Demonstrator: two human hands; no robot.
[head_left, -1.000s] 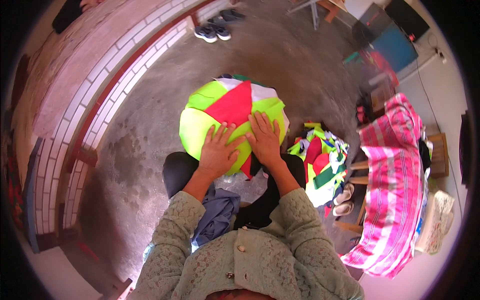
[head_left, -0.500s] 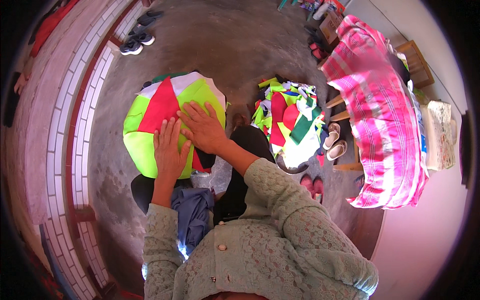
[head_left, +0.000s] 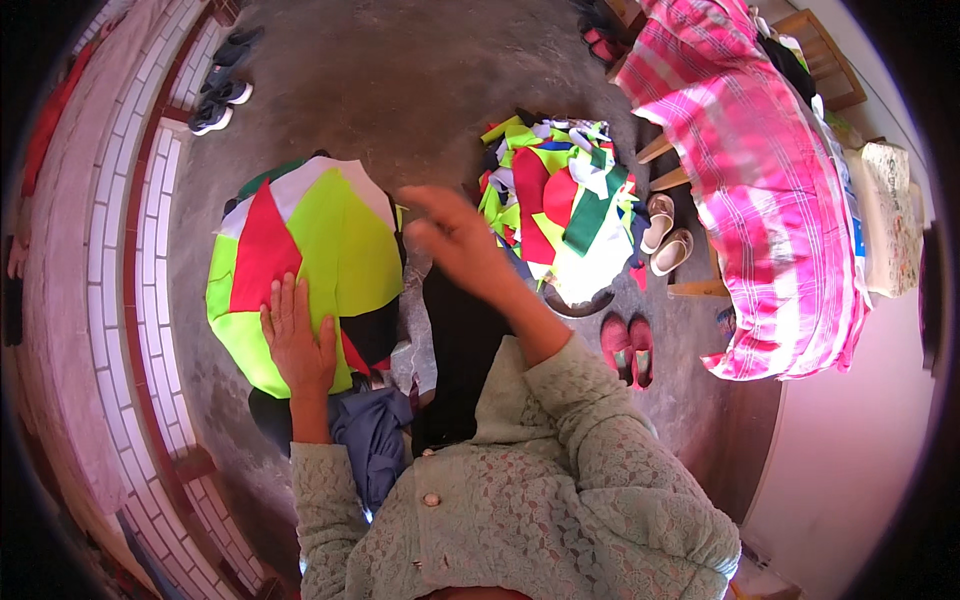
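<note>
A rounded piece of patchwork cloth (head_left: pixel 345 225), sewn or laid from neon yellow-green, red, white, black and dark green pieces, lies in front of me on the left. My left hand (head_left: pixel 298 340) rests flat on its near part, fingers stretched out. Raised off the cloth's right side, my right hand (head_left: pixel 460 243) hangs between it and a heap of coloured fabric scraps (head_left: pixel 565 205). Its fingers are somewhat blurred but look apart, and nothing shows in them. The heap mixes neon yellow, red, green, white and blue pieces and sits in a round container (head_left: pixel 578 305), mostly hidden.
A pink checked cloth (head_left: pixel 750 200) covers furniture with wooden legs on the right. Beige shoes (head_left: pixel 670 250) and red shoes (head_left: pixel 628 350) stand beside it. Dark shoes (head_left: pixel 222 105) line the left wall. Blue-grey fabric (head_left: pixel 372 435) lies close to my lap.
My right hand has lifted off the patchwork cloth and moved right, toward the scraps. My left hand stays flat on the cloth. The whole view has shifted somewhat.
</note>
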